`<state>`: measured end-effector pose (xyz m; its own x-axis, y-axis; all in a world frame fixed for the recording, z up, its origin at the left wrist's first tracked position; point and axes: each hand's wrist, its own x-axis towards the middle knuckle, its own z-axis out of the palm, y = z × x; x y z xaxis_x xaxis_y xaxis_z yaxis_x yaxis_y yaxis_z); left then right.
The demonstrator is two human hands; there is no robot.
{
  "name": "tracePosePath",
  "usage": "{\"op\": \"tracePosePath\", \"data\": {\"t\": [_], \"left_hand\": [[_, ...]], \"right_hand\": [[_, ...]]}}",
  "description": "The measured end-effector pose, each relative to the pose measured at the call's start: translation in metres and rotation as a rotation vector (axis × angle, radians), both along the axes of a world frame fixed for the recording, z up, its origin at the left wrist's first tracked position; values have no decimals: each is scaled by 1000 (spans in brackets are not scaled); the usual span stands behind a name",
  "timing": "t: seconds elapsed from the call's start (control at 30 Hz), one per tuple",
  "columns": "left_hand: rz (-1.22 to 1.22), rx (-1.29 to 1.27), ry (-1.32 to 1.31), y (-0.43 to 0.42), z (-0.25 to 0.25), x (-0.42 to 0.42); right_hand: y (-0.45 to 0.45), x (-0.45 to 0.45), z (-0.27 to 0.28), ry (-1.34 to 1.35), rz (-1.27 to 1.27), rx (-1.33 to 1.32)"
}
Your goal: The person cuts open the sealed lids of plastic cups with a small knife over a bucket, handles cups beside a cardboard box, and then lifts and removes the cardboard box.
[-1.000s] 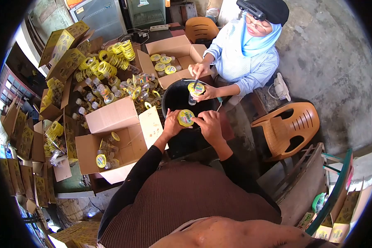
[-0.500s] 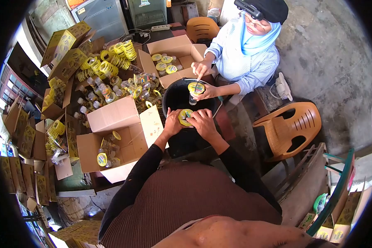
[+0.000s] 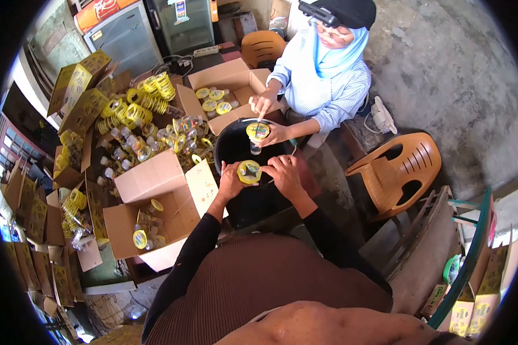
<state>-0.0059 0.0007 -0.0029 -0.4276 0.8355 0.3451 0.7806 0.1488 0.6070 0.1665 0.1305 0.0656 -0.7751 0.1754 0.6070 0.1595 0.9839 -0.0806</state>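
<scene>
Over the near side of a black bucket, my left hand is wrapped round a cup with a yellow rim. The middle of its lid is torn open and looks dark. My right hand is at the cup's right edge, its fingers pinched on the torn lid film. Across the bucket, a co-worker's hand holds another yellow-lidded cup, and their other hand has a thin dark tool on its lid.
An open carton with a few cups stands at the left, and another carton with lidded cups behind. Yellow rings and emptied cups are heaped between. An orange chair stands at the right.
The lid on my cup was whole a second ago and is now torn open in the middle. My right hand has pulled to the right. The whole view has shifted slightly.
</scene>
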Motion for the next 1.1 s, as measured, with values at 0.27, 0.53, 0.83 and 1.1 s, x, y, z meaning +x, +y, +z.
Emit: {"op": "tracePosePath", "data": {"t": [0.27,0.53,0.83,1.1], "left_hand": [[4,19,-4,0,1,-3],[-79,138,-226,8,15,-2],[9,45,-524,10,21,1],[91,203,-680,17,-1,-13]], "right_hand": [[35,55,-23,298,-104,-455],[43,109,-204,440,-521,-1238],[23,68,-239,150,-587,-1217],[43,65,-283,234,-538,-1167]]}}
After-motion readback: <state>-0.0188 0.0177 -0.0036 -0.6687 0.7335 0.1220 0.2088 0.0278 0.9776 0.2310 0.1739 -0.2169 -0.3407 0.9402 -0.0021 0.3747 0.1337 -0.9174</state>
